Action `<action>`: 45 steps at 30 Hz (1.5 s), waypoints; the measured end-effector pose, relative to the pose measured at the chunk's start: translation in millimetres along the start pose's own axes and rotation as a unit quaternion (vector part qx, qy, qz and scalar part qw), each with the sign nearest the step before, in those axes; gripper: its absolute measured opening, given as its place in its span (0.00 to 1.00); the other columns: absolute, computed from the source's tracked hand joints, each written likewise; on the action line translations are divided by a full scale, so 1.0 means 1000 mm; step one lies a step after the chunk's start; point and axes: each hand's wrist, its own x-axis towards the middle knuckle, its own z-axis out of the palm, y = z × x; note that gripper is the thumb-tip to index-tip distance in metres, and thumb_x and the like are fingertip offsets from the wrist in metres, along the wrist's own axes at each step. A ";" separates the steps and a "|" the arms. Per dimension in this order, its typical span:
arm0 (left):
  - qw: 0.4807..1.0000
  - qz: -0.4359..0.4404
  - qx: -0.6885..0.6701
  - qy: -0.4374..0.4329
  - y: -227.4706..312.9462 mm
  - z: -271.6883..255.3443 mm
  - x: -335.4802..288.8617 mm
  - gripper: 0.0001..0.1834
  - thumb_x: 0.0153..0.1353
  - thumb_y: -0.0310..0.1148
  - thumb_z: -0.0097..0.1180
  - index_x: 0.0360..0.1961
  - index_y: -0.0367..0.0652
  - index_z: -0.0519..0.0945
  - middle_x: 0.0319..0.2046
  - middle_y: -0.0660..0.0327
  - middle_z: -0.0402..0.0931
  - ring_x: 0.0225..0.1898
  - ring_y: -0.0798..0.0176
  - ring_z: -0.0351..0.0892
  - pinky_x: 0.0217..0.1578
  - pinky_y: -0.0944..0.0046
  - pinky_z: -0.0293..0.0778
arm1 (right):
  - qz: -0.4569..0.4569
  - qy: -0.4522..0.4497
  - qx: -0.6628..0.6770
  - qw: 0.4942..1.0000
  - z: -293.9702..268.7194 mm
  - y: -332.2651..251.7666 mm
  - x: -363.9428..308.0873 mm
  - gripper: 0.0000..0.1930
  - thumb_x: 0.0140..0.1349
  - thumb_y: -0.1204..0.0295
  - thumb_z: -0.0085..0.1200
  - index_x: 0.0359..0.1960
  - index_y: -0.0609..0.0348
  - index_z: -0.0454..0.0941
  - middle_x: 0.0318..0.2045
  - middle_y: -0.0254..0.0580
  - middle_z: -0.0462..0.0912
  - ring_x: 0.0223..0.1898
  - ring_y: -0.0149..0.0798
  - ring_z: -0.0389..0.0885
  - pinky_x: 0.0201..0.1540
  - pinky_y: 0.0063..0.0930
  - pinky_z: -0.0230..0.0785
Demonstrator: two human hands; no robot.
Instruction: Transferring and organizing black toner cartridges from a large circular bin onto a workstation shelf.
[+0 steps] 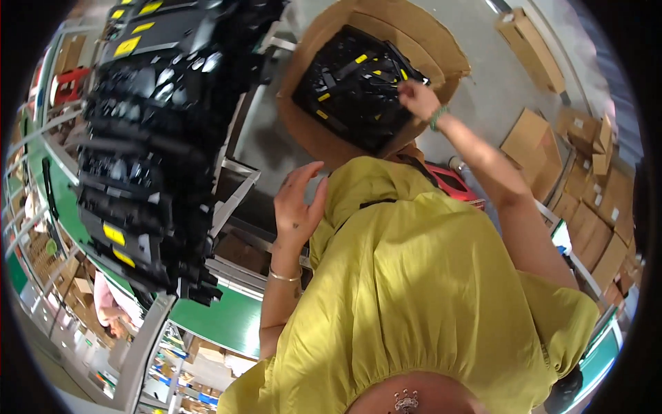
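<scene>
Inside a large open cardboard box (293,127) on the floor lie several glossy black plastic parts (352,103) with yellow labels. My right hand (419,101), a green bracelet at its wrist, is over the box's right side at the edge of these parts. Its fingers are curled together, and whatever they hold is hidden. Between the box and a tall stack of similar black parts (155,138) my left hand (298,203) is raised, thumb apart from the fingers, with nothing in it. It touches neither the box nor the stack.
The black stack rests on a metal-framed rack (234,200) along my left. Below it runs a green work surface (214,324). Cardboard boxes (593,214) are piled at the right, and a long carton (529,50) lies farther off. A red bin (448,181) sits by my right side. Another person (114,307) is at the far left.
</scene>
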 end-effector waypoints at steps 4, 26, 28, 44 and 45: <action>0.959 0.017 0.136 -0.247 -0.043 0.037 0.038 0.24 0.50 0.33 0.57 0.50 0.42 0.69 0.45 0.50 0.70 0.46 0.50 0.70 0.44 0.56 0.68 | 0.085 -0.156 -0.067 0.982 0.050 0.123 -0.058 0.13 0.46 0.68 0.52 0.35 0.58 0.76 0.29 0.44 0.80 0.33 0.40 0.79 0.38 0.32 0.71; 0.900 -0.343 -0.190 -0.191 -0.412 0.603 0.260 0.23 0.54 0.37 0.53 0.50 0.37 0.72 0.38 0.59 0.76 0.35 0.68 0.73 0.37 0.70 0.70 | 0.153 0.005 -0.261 0.953 0.147 0.430 0.303 0.36 0.42 0.50 0.57 0.53 0.55 0.67 0.47 0.51 0.70 0.48 0.45 0.71 0.51 0.33 0.64; 0.888 -0.408 -0.164 -0.133 -0.395 0.643 0.262 0.28 0.52 0.36 0.53 0.54 0.37 0.66 0.43 0.55 0.74 0.41 0.60 0.73 0.42 0.64 0.68 | 0.127 0.014 -0.274 0.953 0.145 0.452 0.295 0.34 0.40 0.51 0.58 0.50 0.55 0.68 0.44 0.51 0.71 0.48 0.47 0.71 0.51 0.34 0.64; 0.916 -0.293 -0.274 -0.005 -0.358 0.513 0.284 0.23 0.41 0.24 0.54 0.44 0.35 0.70 0.33 0.54 0.76 0.36 0.60 0.75 0.39 0.64 0.69 | 0.197 0.144 0.191 0.951 0.163 0.387 0.229 0.31 0.35 0.72 0.62 0.44 0.65 0.63 0.34 0.46 0.77 0.35 0.36 0.76 0.42 0.28 0.68; 0.962 -0.246 -0.111 -0.025 -0.369 0.486 0.298 0.24 0.42 0.28 0.55 0.45 0.36 0.71 0.33 0.50 0.76 0.37 0.54 0.76 0.40 0.61 0.70 | 0.213 0.144 0.234 0.938 0.174 0.370 0.226 0.31 0.35 0.72 0.62 0.44 0.66 0.63 0.35 0.47 0.77 0.35 0.37 0.76 0.43 0.28 0.68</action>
